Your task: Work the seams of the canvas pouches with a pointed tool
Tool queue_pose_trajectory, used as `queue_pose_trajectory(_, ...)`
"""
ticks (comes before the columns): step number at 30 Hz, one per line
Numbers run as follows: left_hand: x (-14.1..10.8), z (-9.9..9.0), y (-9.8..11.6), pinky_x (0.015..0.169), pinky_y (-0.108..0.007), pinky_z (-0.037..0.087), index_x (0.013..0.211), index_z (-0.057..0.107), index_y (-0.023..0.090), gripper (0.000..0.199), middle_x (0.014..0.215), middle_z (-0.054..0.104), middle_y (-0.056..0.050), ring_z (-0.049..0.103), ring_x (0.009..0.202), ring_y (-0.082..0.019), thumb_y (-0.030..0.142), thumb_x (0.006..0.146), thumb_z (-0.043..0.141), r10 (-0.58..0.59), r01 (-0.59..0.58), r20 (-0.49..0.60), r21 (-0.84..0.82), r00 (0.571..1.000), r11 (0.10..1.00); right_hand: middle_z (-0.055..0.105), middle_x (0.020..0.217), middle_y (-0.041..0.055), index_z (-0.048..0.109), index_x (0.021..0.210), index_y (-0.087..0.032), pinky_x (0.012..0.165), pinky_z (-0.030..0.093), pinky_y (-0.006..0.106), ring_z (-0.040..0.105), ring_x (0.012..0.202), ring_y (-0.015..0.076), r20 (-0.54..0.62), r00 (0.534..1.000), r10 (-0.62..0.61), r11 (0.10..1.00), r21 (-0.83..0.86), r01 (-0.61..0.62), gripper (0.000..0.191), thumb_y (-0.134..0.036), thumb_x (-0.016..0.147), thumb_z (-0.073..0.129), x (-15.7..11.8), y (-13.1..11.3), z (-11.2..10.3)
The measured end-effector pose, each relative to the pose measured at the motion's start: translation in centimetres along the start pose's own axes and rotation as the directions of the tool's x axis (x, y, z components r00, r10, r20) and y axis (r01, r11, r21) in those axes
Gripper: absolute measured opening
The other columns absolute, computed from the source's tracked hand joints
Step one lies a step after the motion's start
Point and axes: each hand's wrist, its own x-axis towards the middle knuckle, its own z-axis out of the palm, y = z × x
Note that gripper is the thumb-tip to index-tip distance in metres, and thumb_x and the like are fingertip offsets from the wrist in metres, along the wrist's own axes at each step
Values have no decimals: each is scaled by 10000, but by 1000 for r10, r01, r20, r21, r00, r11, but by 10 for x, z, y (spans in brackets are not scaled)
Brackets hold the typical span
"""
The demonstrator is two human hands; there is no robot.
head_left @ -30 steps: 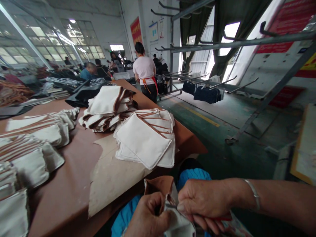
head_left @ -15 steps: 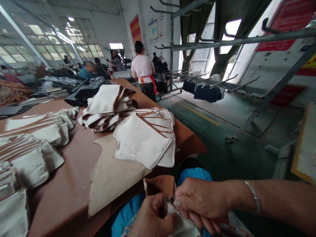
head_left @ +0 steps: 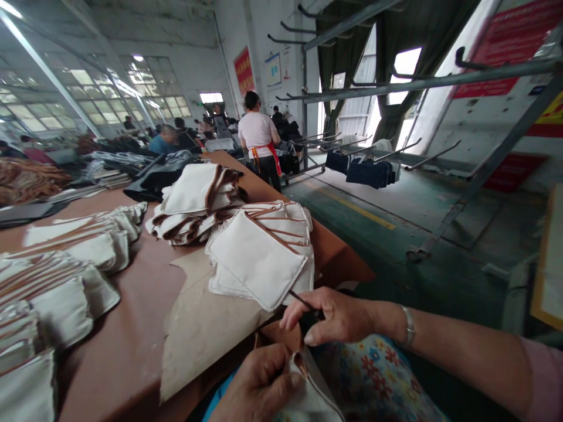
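In my lap is a white fabric pouch piece (head_left: 314,390) with brown lining (head_left: 281,335) showing at its opening. My left hand (head_left: 261,384) is closed on its near side, fingers and thumb pinching the edge. Over the far side is my right hand (head_left: 341,316), its fingertips at the brown lining. A thin dark tool (head_left: 302,300) sticks out from that hand toward the upper left; its kind cannot be made out. On the table corner beyond, a fanned stack of white pouch pieces (head_left: 255,258) with brown edges lies on brown paper (head_left: 206,334).
More white pieces (head_left: 70,293) lie in rows on the brown table (head_left: 136,328) at left. A folded pile (head_left: 193,193) sits behind the stack. A metal rack (head_left: 479,193) with hooks stands at right. A person in a pale shirt (head_left: 259,135) stands beyond the table.
My right hand has lifted up and left from its pinch at the pouch edge, and the dark tool now points up. My left hand keeps its hold. The view has shifted slightly.
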Motion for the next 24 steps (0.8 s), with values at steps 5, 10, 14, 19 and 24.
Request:
queue_pose_trajectory(5, -7, -14, 16, 640, -252, 380, 764, 668, 177, 457, 711, 528, -17, 453, 681, -175, 633, 787, 655, -11, 11, -16, 32, 1000, 999, 618, 849, 16, 641, 1008, -121, 669, 473, 230, 564, 741, 134, 77, 992, 102, 992, 66, -107, 307, -291, 761, 708, 10, 12, 14)
queue_pose_trajectory(10, -2, -27, 5, 656, -245, 383, 823, 694, 168, 434, 769, 565, -22, 458, 725, -179, 594, 835, 613, 44, -32, -102, 114, 994, 993, 550, 729, -6, 582, 848, -152, 626, 419, 234, 496, 640, 123, -58, 994, -90, 928, -367, 62, 61, -176, 808, 543, 10, 6, 18)
queue_pose_trajectory(14, 3, -26, -6, 660, -239, 323, 861, 643, 131, 329, 761, 508, 5, 401, 717, -148, 458, 848, 608, 46, -33, -169, 79, 984, 996, 566, 758, 18, 556, 897, -160, 591, 422, 236, 506, 623, 136, -27, 989, -146, 868, -483, 115, 119, -235, 804, 547, 6, 4, 19)
queue_pose_trajectory(19, 12, -23, -22, 605, -240, 281, 789, 591, 128, 371, 710, 472, 17, 352, 652, -121, 490, 795, 672, 64, -72, -178, -38, 982, 997, 620, 809, 77, 562, 929, -138, 611, 445, 267, 562, 684, 179, 96, 966, -239, 675, -699, 236, 139, -161, 812, 490, 5, 7, 24)
queue_pose_trajectory(24, 20, -23, -30, 528, -224, 220, 707, 544, 156, 472, 637, 445, 37, 295, 581, -94, 586, 719, 740, 69, -77, -204, -33, 977, 996, 601, 742, 82, 557, 771, -162, 526, 369, 304, 534, 665, 210, 234, 936, -262, 399, -857, 326, 100, -144, 806, 465, 6, 11, 35)
